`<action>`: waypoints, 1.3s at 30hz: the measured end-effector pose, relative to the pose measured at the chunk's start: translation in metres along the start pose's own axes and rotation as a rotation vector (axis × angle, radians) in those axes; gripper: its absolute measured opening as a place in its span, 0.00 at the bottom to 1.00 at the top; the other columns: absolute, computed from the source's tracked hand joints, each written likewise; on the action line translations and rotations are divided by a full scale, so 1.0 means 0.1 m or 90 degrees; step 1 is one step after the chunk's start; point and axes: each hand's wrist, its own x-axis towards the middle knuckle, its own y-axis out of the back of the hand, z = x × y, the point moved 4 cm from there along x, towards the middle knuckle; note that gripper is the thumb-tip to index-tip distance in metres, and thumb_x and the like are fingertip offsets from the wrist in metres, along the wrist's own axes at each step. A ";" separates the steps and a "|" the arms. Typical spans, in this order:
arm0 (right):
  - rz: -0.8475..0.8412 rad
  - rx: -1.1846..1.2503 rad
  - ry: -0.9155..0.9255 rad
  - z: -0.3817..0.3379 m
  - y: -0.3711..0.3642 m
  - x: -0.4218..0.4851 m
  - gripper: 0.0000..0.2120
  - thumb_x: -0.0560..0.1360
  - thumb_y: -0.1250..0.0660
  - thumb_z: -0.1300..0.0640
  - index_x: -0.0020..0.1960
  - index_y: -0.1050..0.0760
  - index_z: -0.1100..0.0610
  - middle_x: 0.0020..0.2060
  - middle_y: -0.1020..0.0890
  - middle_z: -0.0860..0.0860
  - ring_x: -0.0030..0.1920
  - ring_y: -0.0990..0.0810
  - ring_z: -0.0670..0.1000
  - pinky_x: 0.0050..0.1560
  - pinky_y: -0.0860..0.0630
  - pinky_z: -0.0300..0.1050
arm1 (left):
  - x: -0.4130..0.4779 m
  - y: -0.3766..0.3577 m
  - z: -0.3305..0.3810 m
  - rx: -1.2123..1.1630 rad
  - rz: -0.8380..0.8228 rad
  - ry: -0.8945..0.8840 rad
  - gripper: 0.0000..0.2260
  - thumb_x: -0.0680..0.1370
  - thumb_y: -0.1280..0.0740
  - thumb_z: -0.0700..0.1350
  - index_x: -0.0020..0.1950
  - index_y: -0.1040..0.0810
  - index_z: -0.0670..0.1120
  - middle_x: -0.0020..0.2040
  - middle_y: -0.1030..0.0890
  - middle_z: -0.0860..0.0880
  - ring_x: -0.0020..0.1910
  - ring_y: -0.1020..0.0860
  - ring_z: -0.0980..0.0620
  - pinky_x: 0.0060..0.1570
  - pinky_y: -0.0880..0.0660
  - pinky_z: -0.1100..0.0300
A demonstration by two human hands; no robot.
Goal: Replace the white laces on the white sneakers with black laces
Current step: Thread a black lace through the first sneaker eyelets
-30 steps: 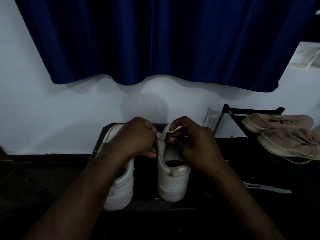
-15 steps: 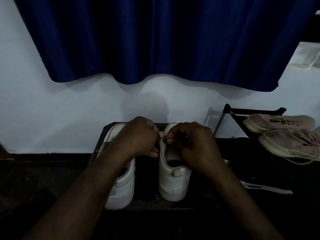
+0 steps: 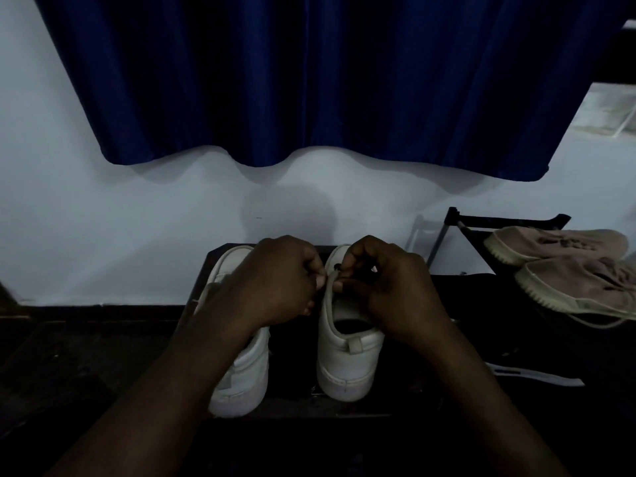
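Blue curtain [image 3: 309,80] behind, and barely anything's moved since a moment ago: left hand [image 3: 275,280] pinches the right sneaker [image 3: 347,356] by its eyelet edge, right hand [image 3: 389,290] pinches the black lace [image 3: 339,267] right beside that pinch, left sneaker [image 3: 247,373] under the left wrist.

The left hand [image 3: 278,280] and right hand [image 3: 389,287] meet knuckles-up, fingers curled inward.
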 end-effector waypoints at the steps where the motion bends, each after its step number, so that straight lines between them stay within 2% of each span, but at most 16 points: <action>1: -0.004 -0.004 -0.001 0.00 0.00 0.00 0.13 0.69 0.18 0.59 0.45 0.21 0.48 0.39 0.17 0.41 0.45 0.18 0.41 0.44 0.24 0.35 | -0.01 0.00 0.03 0.075 0.017 -0.026 0.08 0.79 0.30 0.39 0.43 0.15 0.50 0.38 0.14 0.50 0.37 0.14 0.52 0.43 0.17 0.58; 5: -0.023 -0.069 0.004 -0.01 0.03 -0.01 0.16 0.70 0.21 0.61 0.46 0.22 0.43 0.39 0.21 0.36 0.46 0.22 0.41 0.46 0.25 0.43 | -0.09 0.12 0.08 0.402 0.120 -0.073 0.07 0.79 0.34 0.44 0.49 0.16 0.54 0.47 0.18 0.53 0.50 0.21 0.51 0.44 0.34 0.61; 8: -0.005 -0.104 0.005 0.00 0.09 -0.01 0.15 0.70 0.25 0.64 0.48 0.20 0.45 0.38 0.26 0.33 0.49 0.23 0.46 0.49 0.23 0.50 | -0.09 0.30 -0.10 0.564 0.185 0.005 0.06 0.79 0.35 0.47 0.49 0.18 0.55 0.47 0.20 0.54 0.54 0.27 0.50 0.50 0.42 0.54; 10: 0.022 -0.103 0.010 -0.01 0.10 -0.02 0.16 0.69 0.26 0.64 0.48 0.21 0.44 0.38 0.26 0.32 0.50 0.24 0.46 0.50 0.23 0.51 | -0.08 0.33 -0.20 0.544 0.192 0.046 0.06 0.78 0.34 0.46 0.48 0.18 0.54 0.46 0.20 0.54 0.53 0.28 0.51 0.50 0.44 0.53; 12: 0.028 -0.102 0.017 -0.01 0.08 -0.03 0.18 0.69 0.26 0.64 0.48 0.23 0.41 0.39 0.25 0.32 0.51 0.25 0.45 0.51 0.23 0.51 | -0.06 0.28 -0.21 0.492 0.156 0.026 0.07 0.78 0.34 0.46 0.50 0.17 0.55 0.50 0.19 0.56 0.57 0.26 0.51 0.52 0.41 0.53; 14: 0.029 -0.104 0.010 0.02 0.05 -0.03 0.18 0.69 0.26 0.62 0.49 0.23 0.41 0.41 0.23 0.33 0.52 0.26 0.46 0.52 0.23 0.52 | -0.05 0.18 -0.14 0.427 0.093 -0.046 0.10 0.78 0.31 0.51 0.59 0.18 0.59 0.58 0.21 0.59 0.63 0.27 0.50 0.59 0.35 0.49; 16: 0.044 -0.116 -0.005 0.06 0.06 -0.02 0.16 0.69 0.25 0.60 0.52 0.23 0.44 0.44 0.24 0.35 0.52 0.26 0.48 0.51 0.23 0.53 | -0.08 0.09 -0.01 0.339 0.067 -0.138 0.15 0.77 0.29 0.53 0.63 0.20 0.62 0.60 0.20 0.61 0.63 0.26 0.51 0.65 0.32 0.48; 18: 0.061 -0.126 -0.018 0.09 0.06 -0.02 0.16 0.69 0.24 0.59 0.53 0.22 0.46 0.45 0.27 0.37 0.51 0.25 0.49 0.49 0.23 0.49 | -0.12 0.03 0.08 0.303 0.107 -0.210 0.11 0.77 0.28 0.48 0.57 0.17 0.61 0.52 0.16 0.58 0.55 0.21 0.52 0.61 0.27 0.48; 21: 0.073 -0.151 -0.040 0.11 0.07 -0.03 0.17 0.68 0.24 0.61 0.53 0.22 0.48 0.46 0.28 0.42 0.51 0.26 0.50 0.44 0.30 0.42 | -0.16 -0.03 0.08 0.356 0.170 -0.249 0.09 0.72 0.29 0.44 0.46 0.15 0.58 0.39 0.16 0.55 0.43 0.18 0.48 0.55 0.27 0.46; 25: 0.081 -0.154 -0.084 0.13 0.11 -0.05 0.16 0.68 0.28 0.65 0.52 0.22 0.51 0.47 0.25 0.48 0.49 0.24 0.52 0.46 0.26 0.46 | -0.15 0.07 -0.10 0.493 0.236 -0.224 0.13 0.57 0.20 0.39 0.32 0.18 0.54 0.28 0.29 0.56 0.35 0.23 0.45 0.50 0.39 0.49; 28: 0.086 -0.140 -0.131 0.13 0.13 -0.08 0.13 0.70 0.28 0.62 0.50 0.24 0.50 0.45 0.23 0.49 0.43 0.23 0.50 0.44 0.25 0.47 | -0.14 0.18 -0.27 0.532 0.261 -0.139 0.14 0.56 0.20 0.36 0.29 0.21 0.52 0.27 0.29 0.54 0.35 0.25 0.47 0.47 0.46 0.53; 31: 0.101 -0.142 -0.152 0.14 0.11 -0.10 0.11 0.70 0.28 0.60 0.47 0.25 0.48 0.42 0.21 0.49 0.42 0.22 0.51 0.41 0.26 0.46 | -0.13 0.16 -0.23 0.476 0.237 -0.119 0.10 0.69 0.24 0.42 0.44 0.15 0.57 0.38 0.20 0.57 0.49 0.25 0.49 0.51 0.47 0.53; 33: 0.108 -0.140 -0.171 0.17 0.10 -0.11 0.10 0.70 0.27 0.59 0.46 0.25 0.48 0.40 0.20 0.48 0.42 0.21 0.51 0.41 0.26 0.45 | -0.13 0.08 -0.11 0.397 0.171 -0.162 0.14 0.75 0.27 0.49 0.58 0.18 0.63 0.50 0.17 0.60 0.60 0.27 0.50 0.61 0.42 0.50; 34: 0.111 -0.135 -0.178 0.18 0.10 -0.11 0.10 0.70 0.27 0.58 0.46 0.24 0.48 0.40 0.20 0.48 0.41 0.20 0.51 0.40 0.27 0.43 | -0.14 0.04 -0.04 0.351 0.161 -0.189 0.14 0.76 0.28 0.51 0.61 0.19 0.63 0.53 0.18 0.60 0.62 0.27 0.51 0.64 0.40 0.49; 37: 0.121 -0.123 -0.186 0.19 0.11 -0.12 0.10 0.70 0.25 0.57 0.47 0.25 0.49 0.38 0.21 0.44 0.38 0.22 0.44 0.34 0.34 0.32 | -0.15 -0.06 0.03 0.360 0.167 -0.233 0.11 0.74 0.33 0.49 0.53 0.15 0.59 0.45 0.16 0.55 0.53 0.21 0.49 0.61 0.34 0.46; 39: 0.130 -0.119 -0.183 0.19 0.11 -0.13 0.11 0.70 0.25 0.57 0.46 0.26 0.49 0.37 0.21 0.44 0.37 0.23 0.43 0.35 0.34 0.33 | -0.15 -0.05 -0.02 0.403 0.219 -0.250 0.09 0.67 0.31 0.47 0.42 0.14 0.56 0.36 0.19 0.54 0.42 0.19 0.46 0.55 0.32 0.45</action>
